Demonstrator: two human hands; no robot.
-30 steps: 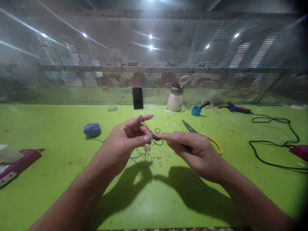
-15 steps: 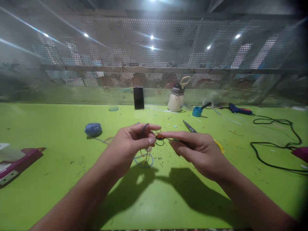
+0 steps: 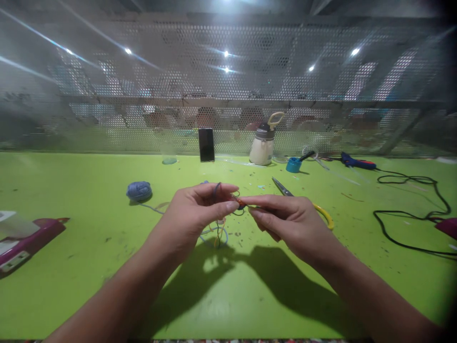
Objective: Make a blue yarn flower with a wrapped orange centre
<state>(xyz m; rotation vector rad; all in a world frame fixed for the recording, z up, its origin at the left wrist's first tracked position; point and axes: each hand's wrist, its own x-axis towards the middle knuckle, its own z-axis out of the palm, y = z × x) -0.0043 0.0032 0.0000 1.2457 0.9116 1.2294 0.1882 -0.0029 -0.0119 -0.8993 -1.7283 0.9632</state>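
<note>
Yarn piece (image 3: 240, 204), small, orange and dark, was noted just off the view's centre, toward 5 o'clock. It was pinched by the left hand (image 3: 187, 205), with a dark strand (image 3: 216, 189) looped over the index finger; a slim tool (image 3: 249, 206), mostly hidden, was gripped by the right hand (image 3: 294, 214). Judged risks: loose strands (image 3: 217, 238) at 7 o'clock might be tangled by drifting fingers, or a strand snagged on the scissors (image 3: 283, 187) at 2. Most room was offered at 6, to the surface's (image 3: 89, 209) near edge; 12 was bounded by mesh (image 3: 228, 112).
</note>
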